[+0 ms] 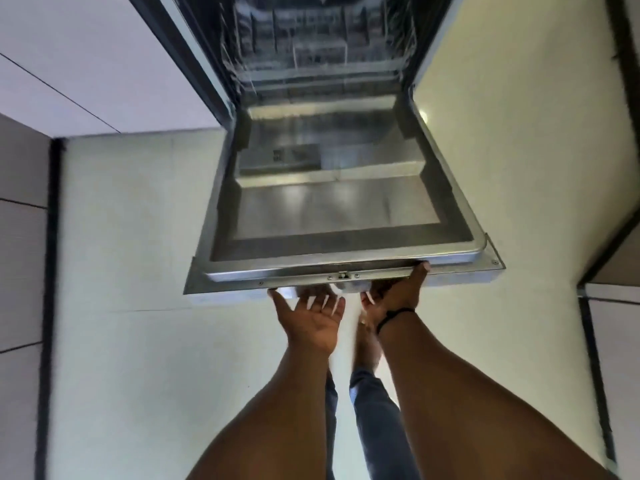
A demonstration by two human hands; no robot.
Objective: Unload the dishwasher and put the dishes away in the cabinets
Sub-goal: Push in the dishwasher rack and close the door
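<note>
**Head view: door handled at its front edge**

Head view: the stainless-steel-lined dishwasher door (341, 216) is held at its front edge. Left hand (311, 320), palm up, fingers spread beneath; right hand (398, 294) curled around the rim. Wire racks (318, 46) sit inside, dishes indiscernible. Next, a rack must be drawn out.

- Silver-grey stainless steel dishwasher door (341, 216), lined inside with brushed metal.
- Pale cream floor (138, 237).
- Thin black wristband (393, 315).
- Blue-grey denim trouser leg (377, 420).

Both hands (349, 306) under front edge of lowered dishwasher door (332, 202).
</note>
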